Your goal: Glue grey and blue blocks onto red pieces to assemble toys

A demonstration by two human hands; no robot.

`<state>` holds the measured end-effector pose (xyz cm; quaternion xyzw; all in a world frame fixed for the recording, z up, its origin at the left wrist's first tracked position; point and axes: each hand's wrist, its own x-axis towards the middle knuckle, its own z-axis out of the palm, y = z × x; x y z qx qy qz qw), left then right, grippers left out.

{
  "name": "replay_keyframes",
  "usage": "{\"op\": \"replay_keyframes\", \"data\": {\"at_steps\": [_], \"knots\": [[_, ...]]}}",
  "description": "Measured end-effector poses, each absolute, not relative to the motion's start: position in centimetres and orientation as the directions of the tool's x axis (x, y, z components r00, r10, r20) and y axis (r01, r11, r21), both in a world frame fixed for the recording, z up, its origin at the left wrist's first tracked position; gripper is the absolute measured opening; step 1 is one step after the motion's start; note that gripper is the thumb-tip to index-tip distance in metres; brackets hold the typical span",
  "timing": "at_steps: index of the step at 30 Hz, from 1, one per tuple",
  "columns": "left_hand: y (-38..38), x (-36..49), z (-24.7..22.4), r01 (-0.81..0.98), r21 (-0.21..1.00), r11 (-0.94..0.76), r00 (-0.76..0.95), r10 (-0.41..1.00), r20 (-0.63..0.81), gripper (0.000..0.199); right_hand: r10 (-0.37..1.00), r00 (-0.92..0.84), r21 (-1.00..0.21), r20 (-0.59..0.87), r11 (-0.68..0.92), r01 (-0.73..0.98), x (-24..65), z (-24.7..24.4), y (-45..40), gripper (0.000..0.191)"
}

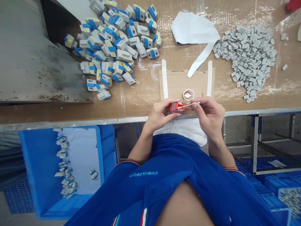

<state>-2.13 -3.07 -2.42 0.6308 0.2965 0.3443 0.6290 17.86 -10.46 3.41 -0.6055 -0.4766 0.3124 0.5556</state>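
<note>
Red plastic, a small blocky part [176,107] sits pinched in the fingertips of the left hand [161,114], held just above the near edge of the cardboard-covered table [141,97]. Her right hand [209,114] grips a thin stick [188,105] between thumb and forefinger, its tip touching the red piece. Both wrists hang over the table's rim, elbows drawn back. Just beyond the fingers lies a small round dish [188,94] on a taped cardboard square. Far left sprawls a heap of grey-and-blue housings [113,40]; far right, a pile of small grey pieces [249,53]. A blue tray [39,163] sits low at left.
</note>
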Motion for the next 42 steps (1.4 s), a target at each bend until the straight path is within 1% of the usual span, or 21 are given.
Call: {"op": "replay_keyframes", "data": {"at_steps": [8, 19, 29, 33, 38, 42], "knots": [[-3.1, -2.1, -2.5, -0.062, 0.997, -0.044, 0.598, 0.798, 0.072, 0.057, 0.911, 0.304, -0.918, 0.280, 0.161, 0.363, 17.8, 4.0, -10.3, 0.010], [-3.1, -2.2, -2.5, -0.085, 0.991, -0.105, 0.588, 0.798, 0.135, 0.056, 0.862, 0.188, -0.771, 0.471, 0.298, 0.562, 17.6, 5.1, -10.1, 0.017], [-3.1, -2.3, -2.4, -0.070, 0.992, -0.105, 0.586, 0.800, 0.126, 0.050, 0.853, 0.078, -0.611, 0.516, 0.302, 0.732, 18.0, 5.8, -11.3, 0.017], [-3.1, -2.2, -2.4, -0.080, 0.993, -0.081, 0.589, 0.800, 0.113, 0.050, 0.865, 0.080, -0.615, 0.495, 0.284, 0.736, 18.0, 5.9, -11.6, 0.015], [-3.1, -2.1, -2.2, -0.079, 0.996, -0.037, 0.592, 0.802, 0.077, 0.050, 0.872, 0.052, -0.591, 0.486, 0.284, 0.755, 18.0, 6.1, -11.7, 0.015], [-3.2, -2.1, -2.1, -0.084, 0.996, -0.023, 0.589, 0.805, 0.068, 0.049, 0.882, 0.046, -0.628, 0.469, 0.297, 0.720, 18.0, 6.4, -11.7, 0.014]]}}
